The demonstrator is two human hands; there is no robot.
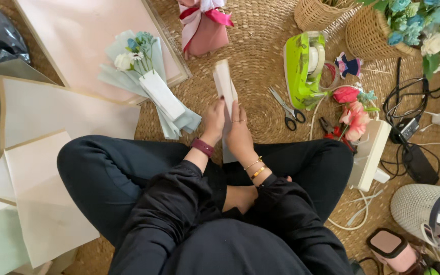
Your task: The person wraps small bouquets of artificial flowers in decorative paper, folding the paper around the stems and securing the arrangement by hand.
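Both hands meet over the lap: the left hand [213, 121] and right hand [239, 131] pinch a folded white paper strip [224, 85] between them. Its long axis runs up, away from the body. Scissors [287, 108] lie just right, nearer the right hand.
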